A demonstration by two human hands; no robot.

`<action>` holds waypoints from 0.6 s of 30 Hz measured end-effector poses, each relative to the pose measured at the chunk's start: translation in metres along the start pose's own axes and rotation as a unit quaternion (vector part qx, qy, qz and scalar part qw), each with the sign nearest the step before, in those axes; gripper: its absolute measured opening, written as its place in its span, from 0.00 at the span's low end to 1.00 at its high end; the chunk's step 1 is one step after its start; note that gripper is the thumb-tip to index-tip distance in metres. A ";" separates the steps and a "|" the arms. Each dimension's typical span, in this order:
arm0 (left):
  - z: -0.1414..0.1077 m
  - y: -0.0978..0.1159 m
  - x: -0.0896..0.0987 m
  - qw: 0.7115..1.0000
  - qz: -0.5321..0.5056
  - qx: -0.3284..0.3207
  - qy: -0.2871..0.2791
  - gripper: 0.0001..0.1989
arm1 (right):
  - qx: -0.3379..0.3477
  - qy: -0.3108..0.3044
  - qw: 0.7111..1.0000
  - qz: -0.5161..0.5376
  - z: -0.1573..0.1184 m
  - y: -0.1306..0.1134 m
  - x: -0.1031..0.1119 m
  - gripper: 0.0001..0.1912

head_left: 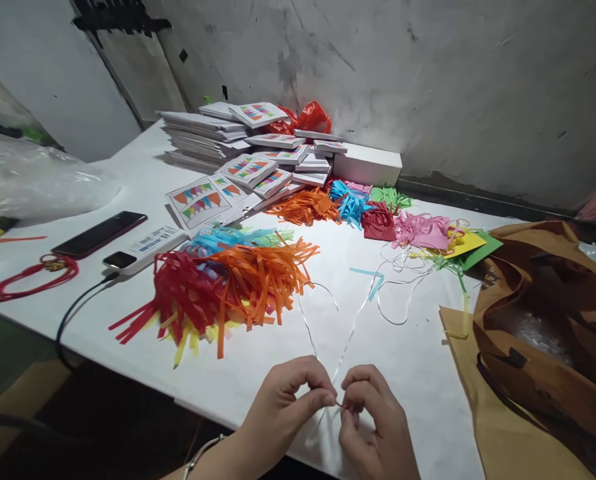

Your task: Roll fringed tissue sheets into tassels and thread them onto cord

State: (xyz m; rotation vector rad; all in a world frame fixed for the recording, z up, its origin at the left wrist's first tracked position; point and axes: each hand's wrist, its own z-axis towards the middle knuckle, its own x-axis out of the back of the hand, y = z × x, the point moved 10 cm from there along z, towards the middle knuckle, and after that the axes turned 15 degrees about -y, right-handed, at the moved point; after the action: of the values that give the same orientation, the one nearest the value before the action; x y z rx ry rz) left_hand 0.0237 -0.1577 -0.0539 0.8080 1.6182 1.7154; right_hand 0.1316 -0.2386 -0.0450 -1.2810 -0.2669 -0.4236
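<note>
Near the front edge of the table, my left hand [302, 393] pinches a thin string between thumb and index finger. Close on its right, my right hand [375, 417] has its thumb and curled fingers closed on the same string, and a short brownish piece shows between the fingertips. A thin white ribbon [349, 341] runs from the fingers up the table to a loose tangle of white string [401, 293]. Left of the hands lies a heap of paper-strip tassels: orange tassels [265, 273], red tassels [183, 287] and light blue tassels [218, 239].
Behind are stacked printed cards [251, 170], a white box [368, 165] and more bundles, including an orange bundle [305, 205] and a pink bundle [423, 230]. On the left lie a phone [101, 233], a cabled white device [145, 250] and a red cord [33, 277]. A brown bag [543, 320] stands right.
</note>
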 end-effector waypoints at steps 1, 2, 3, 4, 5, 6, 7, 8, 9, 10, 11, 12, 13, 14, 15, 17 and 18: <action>-0.001 -0.004 0.001 0.999 -0.043 0.002 0.005 0.17 | -0.015 -0.005 0.999 0.038 0.000 0.004 -0.003 0.05; -0.002 -0.009 0.000 0.996 -0.093 0.008 0.006 0.18 | -0.039 -0.019 0.995 0.091 -0.001 0.010 -0.008 0.05; -0.002 -0.014 -0.001 0.989 -0.144 0.018 0.002 0.19 | -0.073 -0.041 0.984 0.157 -0.001 0.018 -0.015 0.07; -0.002 -0.019 -0.004 0.981 -0.189 0.030 -0.006 0.20 | -0.112 -0.069 0.965 0.229 -0.003 0.025 -0.025 0.09; -0.002 -0.021 -0.006 0.973 -0.226 0.042 -0.013 0.20 | -0.151 -0.098 0.939 0.294 -0.005 0.031 -0.035 0.12; -0.002 -0.022 -0.008 0.966 -0.253 0.048 -0.019 0.21 | -0.181 -0.123 0.913 0.344 -0.006 0.034 -0.042 0.15; -0.001 -0.022 -0.009 0.960 -0.273 0.050 -0.021 0.21 | -0.197 -0.138 0.897 0.371 -0.007 0.035 -0.045 0.18; 0.000 -0.021 -0.008 0.957 -0.287 0.048 -0.019 0.21 | -0.200 -0.142 0.895 0.373 -0.006 0.034 -0.044 0.20; 0.001 -0.019 -0.007 0.954 -0.296 0.042 -0.015 0.20 | -0.191 -0.139 0.905 0.353 -0.003 0.033 -0.038 0.22; 0.002 -0.017 -0.006 0.953 -0.301 0.034 -0.008 0.20 | -0.177 -0.131 0.922 0.320 0.000 0.030 -0.030 0.22; 0.003 -0.016 -0.004 0.953 -0.302 0.028 0.000 0.20 | -0.161 -0.122 0.939 0.278 0.003 0.027 -0.022 0.21; 0.004 -0.015 -0.003 0.953 -0.301 0.024 0.009 0.20 | -0.146 -0.116 0.955 0.232 0.005 0.024 -0.015 0.19; 0.004 -0.016 -0.001 0.954 -0.299 0.022 0.021 0.20 | -0.133 -0.112 0.967 0.188 0.006 0.020 -0.009 0.18; 0.004 -0.017 0.000 0.953 -0.300 0.022 0.036 0.20 | -0.121 -0.108 0.976 0.147 0.007 0.017 -0.003 0.17; 0.003 -0.019 0.002 0.952 -0.301 0.025 0.053 0.20 | -0.110 -0.105 0.982 0.113 0.008 0.014 0.001 0.16; 0.003 -0.024 0.005 0.950 -0.300 0.033 0.085 0.20 | -0.093 -0.098 0.989 0.061 0.009 0.011 0.006 0.15; 0.003 -0.026 0.006 0.949 -0.297 0.039 0.095 0.20 | -0.087 -0.092 0.991 0.038 0.010 0.011 0.008 0.15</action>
State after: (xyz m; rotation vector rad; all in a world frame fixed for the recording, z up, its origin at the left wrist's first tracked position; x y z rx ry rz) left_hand 0.0234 -0.1498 -0.0793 0.1489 1.8275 1.3241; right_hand 0.1443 -0.2284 -0.0481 -1.4987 -0.3410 -0.2665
